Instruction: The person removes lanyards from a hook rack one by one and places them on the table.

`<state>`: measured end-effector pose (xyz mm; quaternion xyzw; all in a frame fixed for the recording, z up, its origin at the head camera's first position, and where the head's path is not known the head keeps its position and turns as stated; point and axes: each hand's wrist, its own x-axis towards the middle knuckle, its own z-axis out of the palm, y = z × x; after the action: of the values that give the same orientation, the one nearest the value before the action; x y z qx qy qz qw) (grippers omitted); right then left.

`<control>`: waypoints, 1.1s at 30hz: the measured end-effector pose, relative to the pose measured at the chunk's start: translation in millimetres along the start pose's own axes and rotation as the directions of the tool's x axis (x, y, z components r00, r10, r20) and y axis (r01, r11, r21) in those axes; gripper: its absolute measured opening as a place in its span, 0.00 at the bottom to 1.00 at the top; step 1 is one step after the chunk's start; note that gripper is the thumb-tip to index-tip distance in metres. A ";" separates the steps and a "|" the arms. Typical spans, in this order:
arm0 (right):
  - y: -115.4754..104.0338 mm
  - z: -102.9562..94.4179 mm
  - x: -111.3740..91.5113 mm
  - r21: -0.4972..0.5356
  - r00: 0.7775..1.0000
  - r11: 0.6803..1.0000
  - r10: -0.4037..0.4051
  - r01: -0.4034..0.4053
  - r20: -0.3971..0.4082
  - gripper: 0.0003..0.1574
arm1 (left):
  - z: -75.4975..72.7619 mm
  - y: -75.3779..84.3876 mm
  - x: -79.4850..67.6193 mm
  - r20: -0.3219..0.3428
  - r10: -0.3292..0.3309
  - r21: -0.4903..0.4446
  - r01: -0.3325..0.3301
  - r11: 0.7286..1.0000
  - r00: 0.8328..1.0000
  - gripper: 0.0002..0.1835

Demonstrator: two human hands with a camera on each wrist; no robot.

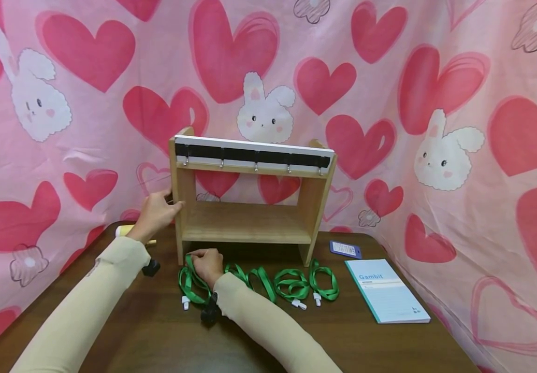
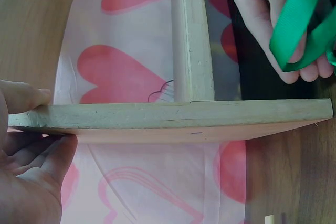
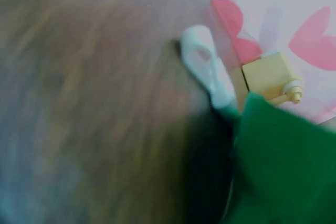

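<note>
A small wooden shelf [image 1: 249,223] stands on the table, with a white-and-black strip [image 1: 254,155] of several metal hooks along its top front. My left hand [image 1: 155,215] grips its left side panel [image 2: 173,114], thumb on one face and fingers on the other in the left wrist view. In front of the shelf's lower left, my right hand [image 1: 208,265] pinches the strap of a green lanyard [image 1: 186,282]. That lanyard's white clip [image 3: 207,66] lies on the table. More green lanyards [image 1: 291,285] lie coiled in a row to the right.
A white notebook [image 1: 387,292] with a teal spine lies on the table's right, and a blue card holder [image 1: 345,249] sits behind it. Beyond my left forearm is a pale yellow object [image 1: 124,230]. A heart-patterned curtain [image 1: 268,62] hangs close behind the table [image 1: 156,331].
</note>
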<state>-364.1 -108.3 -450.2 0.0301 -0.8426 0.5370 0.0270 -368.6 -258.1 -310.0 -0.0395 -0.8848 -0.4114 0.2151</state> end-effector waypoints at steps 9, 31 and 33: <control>-0.4 -4.5 0.1 -0.066 0.999 0.997 -0.049 0.050 0.014 0.07 | -0.3 0.1 0.7 0.011 0.003 -0.014 -0.003 1.000 1.000 0.36; -21.0 -30.6 -23.6 0.218 0.985 0.976 -0.046 0.009 0.163 0.06 | -0.2 0.1 0.3 0.002 0.025 -0.006 -0.025 1.000 1.000 0.35; -23.3 -38.1 -27.7 0.242 0.980 0.970 -0.042 -0.006 0.192 0.07 | -0.1 0.6 -0.1 0.003 0.022 -0.005 -0.022 1.000 1.000 0.35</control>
<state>-334.1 -83.0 -415.2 0.0937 -0.7694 0.6294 -0.0550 -368.3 -257.7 -309.6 -0.0506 -0.8836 -0.4112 0.2181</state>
